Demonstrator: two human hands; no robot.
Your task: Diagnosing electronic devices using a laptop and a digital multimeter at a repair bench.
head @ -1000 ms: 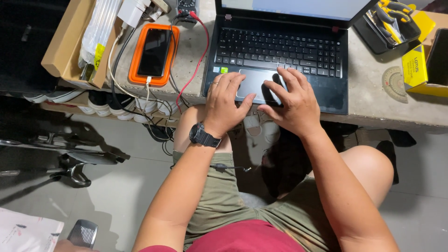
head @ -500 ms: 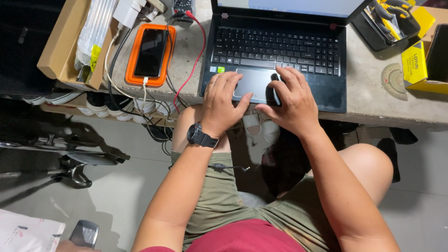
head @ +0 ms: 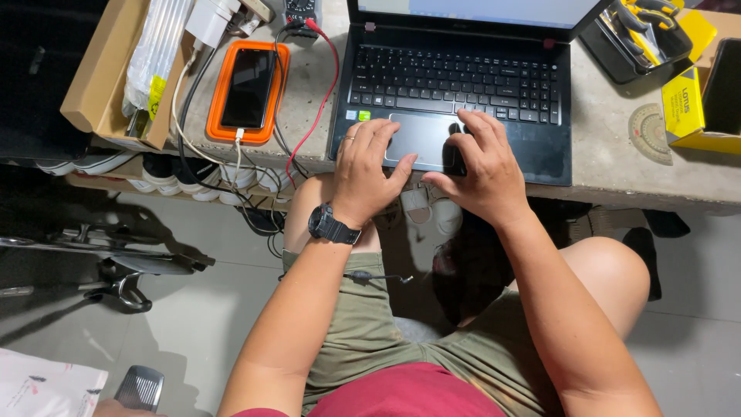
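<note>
A small dark object [head: 457, 158], too hidden to identify, sits on the touchpad [head: 421, 139] of a black laptop [head: 455, 85] at the near edge of a stone-grey desk [head: 610, 166], and the right hand [head: 478, 174] curls its fingers around it, though whether the grip is tight cannot be told. The left hand [head: 369, 170], a black watch [head: 332, 225] on its wrist, rests loose and holding nothing, with fingertips on the touchpad's left side. Further left lie a phone in an orange case [head: 247, 89], red and black cables [head: 309, 116] and a cardboard box [head: 100, 85]; a yellow box [head: 687, 112] stands at the right.
</note>
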